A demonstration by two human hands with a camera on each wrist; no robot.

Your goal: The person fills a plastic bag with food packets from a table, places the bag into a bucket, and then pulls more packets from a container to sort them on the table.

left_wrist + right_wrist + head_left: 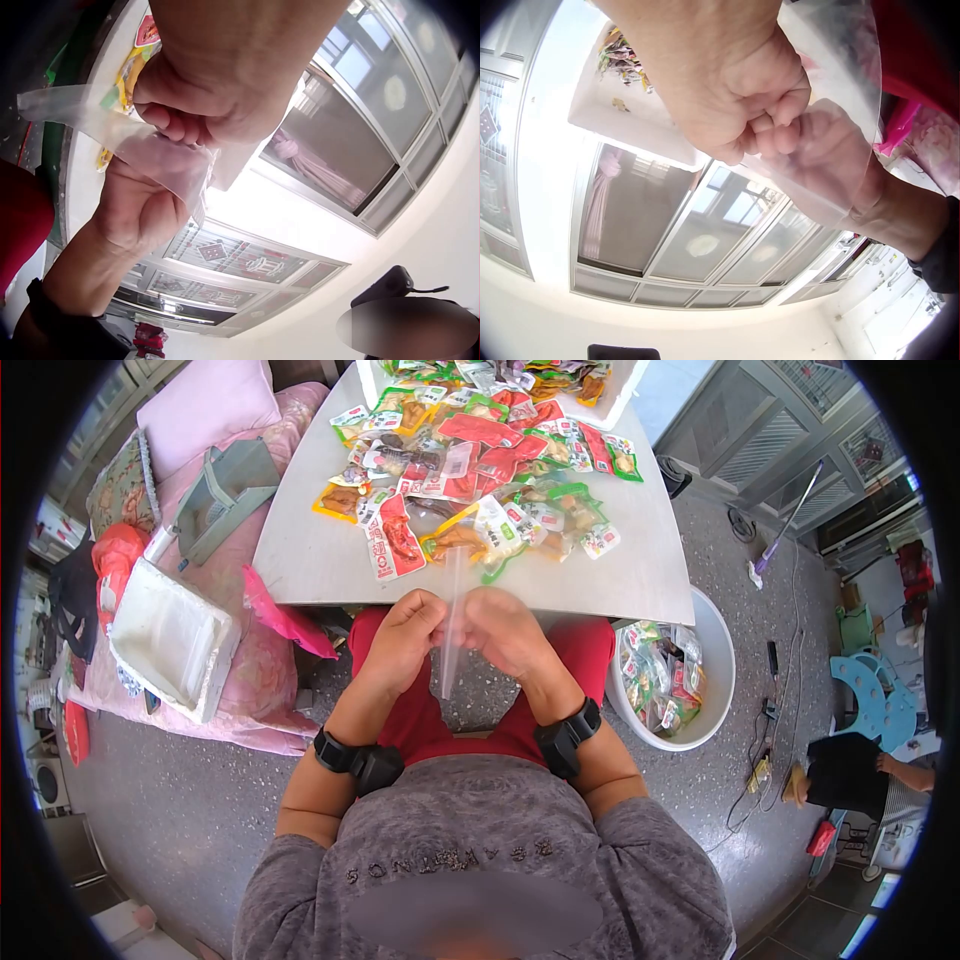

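Note:
A clear plastic bag (453,622), long and flat, hangs between the two hands over the person's lap at the table's near edge. The left hand (402,637) pinches its left side with curled fingers; the right hand (508,632), slightly blurred, grips the opposite side. In the left wrist view the clear bag (161,154) stretches between the left hand (217,90) and the right hand (139,206). The right wrist view shows the right hand's curled fingers (776,135) at the plastic (840,97), with the left hand (832,161) seen through it. Nothing is visible inside the bag.
Many colourful sealed food packets (490,460) cover the far part of the table (320,565). A white foam box (622,400) stands at the back. Packets fill a white bucket (722,690) at the right. An empty foam box (175,635) lies on the pink-covered seat at the left.

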